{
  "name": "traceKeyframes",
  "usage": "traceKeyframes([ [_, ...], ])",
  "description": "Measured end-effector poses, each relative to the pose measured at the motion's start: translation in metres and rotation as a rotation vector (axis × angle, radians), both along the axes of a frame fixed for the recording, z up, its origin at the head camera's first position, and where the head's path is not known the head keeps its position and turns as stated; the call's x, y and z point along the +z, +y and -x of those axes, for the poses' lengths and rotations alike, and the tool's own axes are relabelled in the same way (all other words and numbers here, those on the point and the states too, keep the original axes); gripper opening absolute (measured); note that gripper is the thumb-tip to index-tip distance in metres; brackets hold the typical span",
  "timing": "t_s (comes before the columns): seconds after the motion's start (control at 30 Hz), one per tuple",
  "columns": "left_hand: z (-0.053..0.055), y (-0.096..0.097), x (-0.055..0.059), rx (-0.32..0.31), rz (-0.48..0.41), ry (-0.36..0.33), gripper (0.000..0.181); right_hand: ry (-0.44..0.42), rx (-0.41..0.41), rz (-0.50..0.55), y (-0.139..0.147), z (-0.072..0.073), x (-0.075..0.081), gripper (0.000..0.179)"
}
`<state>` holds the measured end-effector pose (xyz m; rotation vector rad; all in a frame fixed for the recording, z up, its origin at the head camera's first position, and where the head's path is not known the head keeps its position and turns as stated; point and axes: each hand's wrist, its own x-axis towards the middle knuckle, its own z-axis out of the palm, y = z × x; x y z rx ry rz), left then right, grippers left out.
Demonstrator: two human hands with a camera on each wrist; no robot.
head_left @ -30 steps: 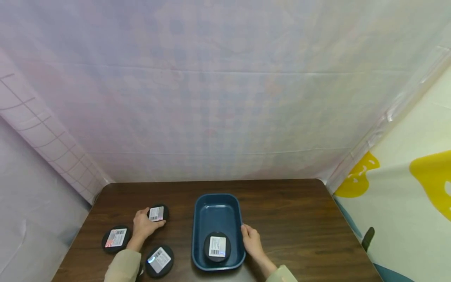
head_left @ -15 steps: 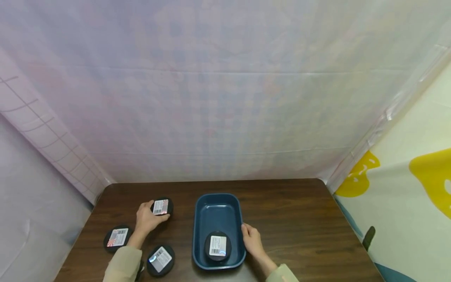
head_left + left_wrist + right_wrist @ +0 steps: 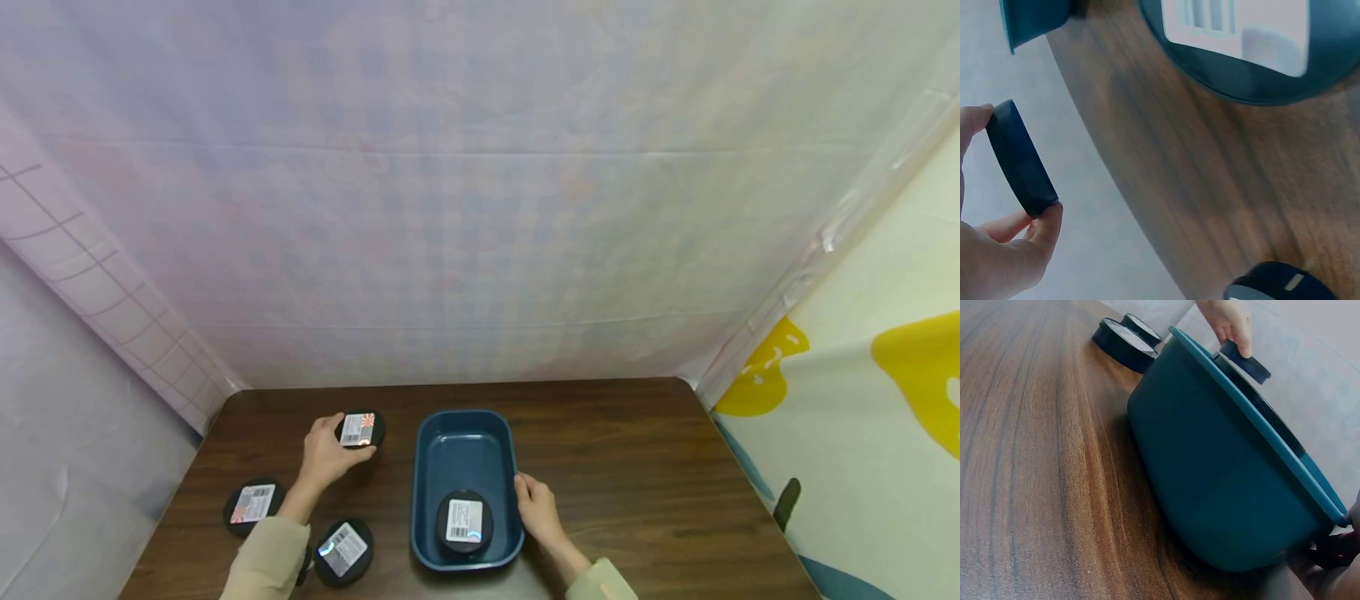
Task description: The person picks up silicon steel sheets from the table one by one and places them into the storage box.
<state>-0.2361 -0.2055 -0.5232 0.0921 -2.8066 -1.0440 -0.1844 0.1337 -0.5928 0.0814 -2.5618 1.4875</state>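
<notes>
The left hand grips a black disc by its edge, thumb on one side and fingers on the other. I find this disc over the far left part of the table, apart from the box and to its left. In my head view its label faces up, but its height I cannot judge there. The left wrist view gives me its thin side against a pale backdrop, so I can tell it is off the table.

The right hand holds the box at its right rim. My right wrist view adds that part of this hand is lower, near the base; how each finger lies there, I cannot tell.

In the near half of the box lies a second disc; from the right wrist I get only its dark edge over the rim. A third disc and a fourth disc rest on the table, one at each side of the left sleeve.
</notes>
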Motion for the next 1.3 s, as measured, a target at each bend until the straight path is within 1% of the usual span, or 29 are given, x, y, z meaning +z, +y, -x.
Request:
traceKeyframes([
  [0.2, 0.001, 0.014, 0.009, -0.031, -0.013, 0.036, 0.084, -0.007, -0.001, 0.004, 0.002, 0.000, -0.001, 0.027],
  [0.4, 0.000, 0.029, 0.016, -0.057, -0.026, 0.079, 0.084, -0.004, -0.004, 0.009, 0.002, 0.000, -0.001, 0.027],
  [0.77, -0.001, 0.056, 0.021, -0.106, -0.027, 0.115, 0.083, 0.002, -0.011, 0.004, 0.001, -0.001, 0.000, 0.026],
  [0.93, -0.002, 0.066, 0.024, -0.137, -0.017, 0.144, 0.083, 0.010, -0.010, 0.013, -0.001, -0.001, 0.002, 0.026],
  [1.03, -0.002, 0.071, 0.026, -0.151, -0.019, 0.150, 0.083, 0.008, -0.012, 0.012, -0.002, -0.001, 0.002, 0.026],
  [1.2, -0.003, 0.080, 0.026, -0.166, -0.036, 0.167, 0.082, -0.009, -0.017, 0.022, -0.002, -0.001, 0.002, 0.027],
  [1.27, -0.003, 0.083, 0.025, -0.174, -0.036, 0.177, 0.082, -0.009, -0.019, 0.022, -0.002, -0.001, 0.001, 0.027],
  [1.3, -0.003, 0.085, 0.024, -0.176, -0.038, 0.171, 0.082, -0.009, -0.020, 0.023, -0.002, -0.001, 0.001, 0.027],
])
